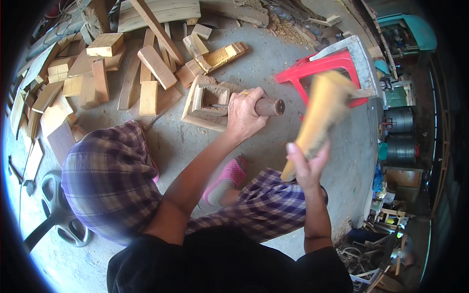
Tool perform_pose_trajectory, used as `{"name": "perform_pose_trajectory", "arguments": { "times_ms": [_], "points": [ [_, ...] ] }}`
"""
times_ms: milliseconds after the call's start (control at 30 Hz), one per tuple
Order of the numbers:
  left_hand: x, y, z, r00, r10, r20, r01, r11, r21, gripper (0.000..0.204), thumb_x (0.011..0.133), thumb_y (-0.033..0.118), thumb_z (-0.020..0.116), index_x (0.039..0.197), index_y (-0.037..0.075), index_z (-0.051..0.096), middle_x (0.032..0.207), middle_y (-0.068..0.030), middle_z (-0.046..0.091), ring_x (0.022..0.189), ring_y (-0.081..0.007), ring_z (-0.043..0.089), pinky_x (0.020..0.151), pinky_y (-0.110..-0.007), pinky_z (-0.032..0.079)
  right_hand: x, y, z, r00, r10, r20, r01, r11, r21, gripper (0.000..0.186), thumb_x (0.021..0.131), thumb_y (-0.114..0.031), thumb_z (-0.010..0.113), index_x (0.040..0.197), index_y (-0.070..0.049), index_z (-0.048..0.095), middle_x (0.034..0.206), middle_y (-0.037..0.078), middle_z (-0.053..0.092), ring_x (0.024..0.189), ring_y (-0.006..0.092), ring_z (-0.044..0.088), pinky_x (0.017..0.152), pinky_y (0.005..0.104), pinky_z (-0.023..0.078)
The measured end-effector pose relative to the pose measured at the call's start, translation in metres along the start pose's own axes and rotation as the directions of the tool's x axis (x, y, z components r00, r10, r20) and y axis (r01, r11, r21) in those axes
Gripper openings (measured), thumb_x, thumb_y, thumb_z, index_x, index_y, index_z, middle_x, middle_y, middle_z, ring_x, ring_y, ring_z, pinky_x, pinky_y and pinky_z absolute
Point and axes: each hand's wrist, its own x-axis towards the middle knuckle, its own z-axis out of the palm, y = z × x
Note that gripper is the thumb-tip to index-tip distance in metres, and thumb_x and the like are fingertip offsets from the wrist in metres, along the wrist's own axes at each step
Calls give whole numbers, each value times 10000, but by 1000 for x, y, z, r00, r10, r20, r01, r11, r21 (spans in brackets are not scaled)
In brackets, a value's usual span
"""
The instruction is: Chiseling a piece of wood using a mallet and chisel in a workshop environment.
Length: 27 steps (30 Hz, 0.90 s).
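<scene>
My left hand (245, 113) is wrapped round the thick wooden handle of a chisel (271, 107), whose brown butt end sticks out to the right. Its metal shank points left into the hollow of a carved wooden block (196, 97), and the cutting tip is hard to make out. The block lies on the concrete floor in front of me, with shavings in its cavity. Raised on the right, my right hand (311, 165) grips a wooden mallet (322, 110) by its narrow end. Motion smears the mallet's broad head, which is up and to the right of the chisel's butt.
Wood offcuts (100, 80) lie heaped at the left, and several planks (156, 66) lie beyond the block. A red plastic stool (312, 66) stands at the far right. A grey star-shaped chair base (61, 215) is at the left. My pink clog (229, 178) is near the block.
</scene>
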Motion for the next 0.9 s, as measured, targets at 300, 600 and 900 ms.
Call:
{"name": "perform_pose_trajectory", "arguments": {
  "times_ms": [300, 600, 900],
  "points": [
    [-5, -19, 10, 987, -22, 159, 30, 999, -46, 221, 686, 153, 722, 862, 72, 614, 853, -122, 665, 880, -347, 636, 772, -442, 446, -2, 1, 0, 995, 58, 76, -59, 998, 8, 511, 820, -117, 762, 1214, 13, 464, 1035, 72, 604, 909, 134, 592, 816, 305, 493],
    [-13, -32, 17, 994, 99, -43, -101, 994, -45, 247, 628, 122, 727, 854, 80, 637, 831, -108, 666, 836, -332, 627, 760, -419, 446, -2, -1, 4, 995, -57, 87, 69, 988, -136, 483, 777, -161, 810, 1139, 8, 538, 979, 105, 688, 857, 171, 670, 773, 336, 533],
    [-12, -35, 11, 991, 91, -103, -99, 992, -77, 237, 615, 111, 745, 796, 63, 601, 772, -125, 644, 775, -340, 627, 720, -419, 455, 1, -6, 5, 995, 41, 91, -33, 996, -85, 481, 793, -138, 788, 1147, 24, 505, 970, 107, 650, 866, 150, 620, 778, 318, 514]
  ]
}}
